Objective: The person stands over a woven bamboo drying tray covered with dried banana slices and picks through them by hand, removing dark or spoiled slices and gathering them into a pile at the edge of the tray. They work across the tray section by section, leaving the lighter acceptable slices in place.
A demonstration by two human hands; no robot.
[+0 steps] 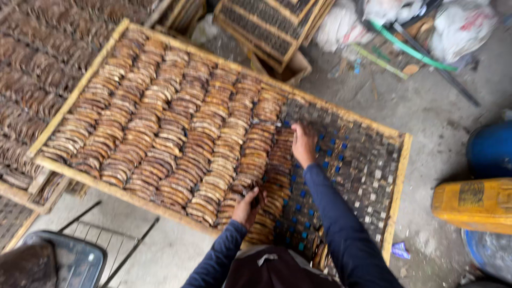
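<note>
Lighting is soft, even daylight with no single visible source and no hard shadows. Exposure is moderate. The white sacks (pixel 346 26) at 1 o'clock are the brightest area, close to washed out. Motion blur covers the whole frame: the rows of brown slices (pixel 160 133) smear together, and both hands lack sharp edges. The dark crate (pixel 74 261) at 7 o'clock is underexposed and soft.

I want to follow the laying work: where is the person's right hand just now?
In the head view, the right hand rests just right of centre on the wooden-framed rack, at the edge where the brown slices meet bare mesh.
</note>
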